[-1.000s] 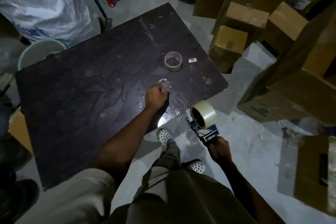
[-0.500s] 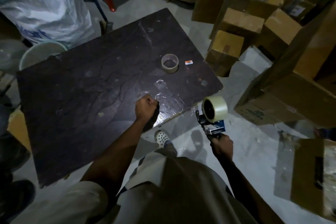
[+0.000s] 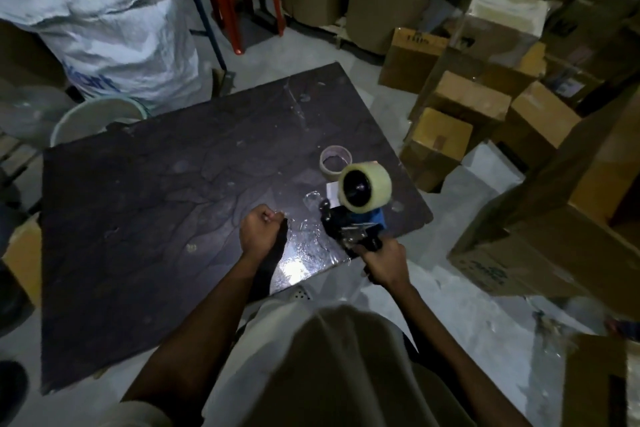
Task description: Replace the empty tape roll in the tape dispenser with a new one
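Fingers [image 3: 375,255] of the right hand [image 3: 384,263] are wrapping tight around the tape dispenser [image 3: 353,229] handle, its new tape roll [image 3: 365,191] sitting loaded over the table's [image 3: 138,218] near corner. Meanwhile the left hand [image 3: 261,230] is resting there as a closed fist, what it grips unclear, and the empty tape roll [image 3: 335,162] is lying just beyond the dispenser.

head-worn wide view, facing steeply down, close over table [image 3: 156,218], single camera

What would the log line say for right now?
right hand: grips blue tape dispenser | new clear tape roll: mounted | left hand: fist on dark table | empty cardboard core: on table
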A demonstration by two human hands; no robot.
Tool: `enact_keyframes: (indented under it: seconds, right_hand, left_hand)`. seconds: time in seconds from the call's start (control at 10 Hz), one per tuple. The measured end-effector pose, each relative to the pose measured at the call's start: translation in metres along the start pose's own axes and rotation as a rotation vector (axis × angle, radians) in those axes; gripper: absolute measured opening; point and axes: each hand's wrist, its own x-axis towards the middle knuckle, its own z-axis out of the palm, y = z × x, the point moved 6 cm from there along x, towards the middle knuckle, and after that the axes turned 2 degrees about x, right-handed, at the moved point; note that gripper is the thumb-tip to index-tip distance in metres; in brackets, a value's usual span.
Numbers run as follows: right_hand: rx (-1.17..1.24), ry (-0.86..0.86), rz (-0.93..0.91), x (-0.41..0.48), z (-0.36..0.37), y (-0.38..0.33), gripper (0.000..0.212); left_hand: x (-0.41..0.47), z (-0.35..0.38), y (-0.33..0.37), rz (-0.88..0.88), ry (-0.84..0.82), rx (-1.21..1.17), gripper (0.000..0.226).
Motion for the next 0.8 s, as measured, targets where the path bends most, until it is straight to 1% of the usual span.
enact_keyframes:
  seconds: [0.1,0.2,0.3,0.4,0.5,0.6,0.7,0.8]
  right_hand:
    - [-0.073,-0.102,-0.077,0.009,0.019,-0.03,0.026]
    - [-0.148,-0.206,-0.111,0.022,0.036,-0.045,0.022]
    - [-0.23,-0.321,-0.182,0.034,0.06,-0.05,0.024]
    - [-0.227,-0.461,-0.175,0.039,0.084,-0.054,0.024]
    - [-0.397,-0.441,-0.311,0.051,0.09,-0.058,0.039]
    - [-0.604,-0.347,-0.46,0.059,0.082,-0.059,0.059]
    - [-0.743,-0.269,-0.617,0.05,0.065,-0.066,0.055]
    - [-0.733,-0.233,-0.649,0.048,0.051,-0.061,0.06]
  left_hand:
    - [-0.003,-0.016,-0.01,-0.058,0.041,-0.05,0.03]
    - [-0.009,-0.03,-0.03,-0.084,0.074,-0.152,0.029]
    - [-0.017,-0.046,-0.052,-0.082,0.146,-0.174,0.027]
    - [-0.036,-0.062,-0.053,-0.112,0.196,-0.176,0.033]
    - [-0.052,-0.068,-0.052,-0.126,0.213,-0.111,0.034]
    - [-0.07,-0.068,-0.039,-0.142,0.25,-0.074,0.036]
    - [-0.084,-0.061,-0.029,-0.111,0.323,0.006,0.04]
    - [-0.095,-0.045,-0.024,-0.075,0.341,0.121,0.053]
